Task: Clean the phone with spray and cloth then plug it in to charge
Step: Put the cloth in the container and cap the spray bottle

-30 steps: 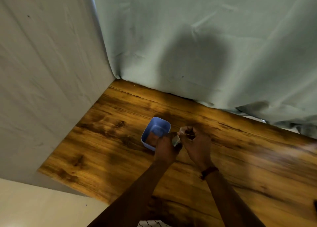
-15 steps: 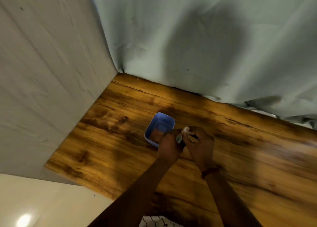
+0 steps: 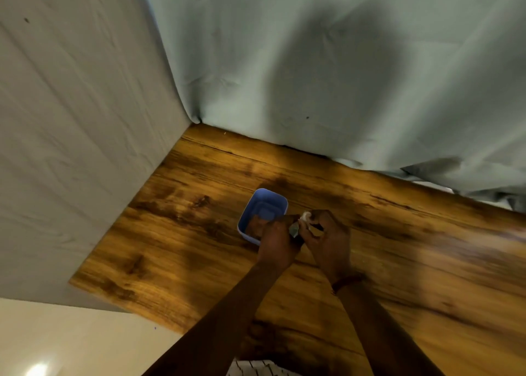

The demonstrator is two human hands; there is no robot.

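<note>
Beside the blue tub [image 3: 247, 219], left hand [image 3: 277, 242] and right hand [image 3: 330, 239] meet, fingers curled, pinching a pale wad [image 3: 306, 216].

We see only slivers of the object [image 3: 294, 229] that the left hand [image 3: 277, 242] and right hand [image 3: 327, 240] curl round, too little to name it. The pale wad [image 3: 306, 215] at the right fingertips is too small to tell. The left hand hides the tub's [image 3: 256, 205] near corner. The table [image 3: 455, 247] blurs rightward. The bottom edge cuts off both forearms and a striped garment [image 3: 256, 368].
</note>
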